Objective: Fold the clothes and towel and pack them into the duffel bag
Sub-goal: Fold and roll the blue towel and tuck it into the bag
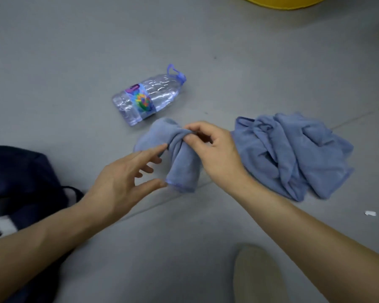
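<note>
Bag (pixel 20 178) sits on the floor (pixel 74 62) by your left forearm. Your left hand (pixel 123 182) is spread wide, fingertips touching the rolled towel (pixel 182 167) mid-floor. Your right hand (pixel 217 154) pinches the towel's bunched middle. Crumpled cloth (pixel 293 156) lies just right of that hand. Bottle (pixel 149 99) lies on its side just beyond the towel.

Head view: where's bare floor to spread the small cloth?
Free: floor beyond the bottle to the yellow object; also bottle's left, above the bag. Crowded: left hand and right hand at the small cloth, crumpled towel alongside.
</note>
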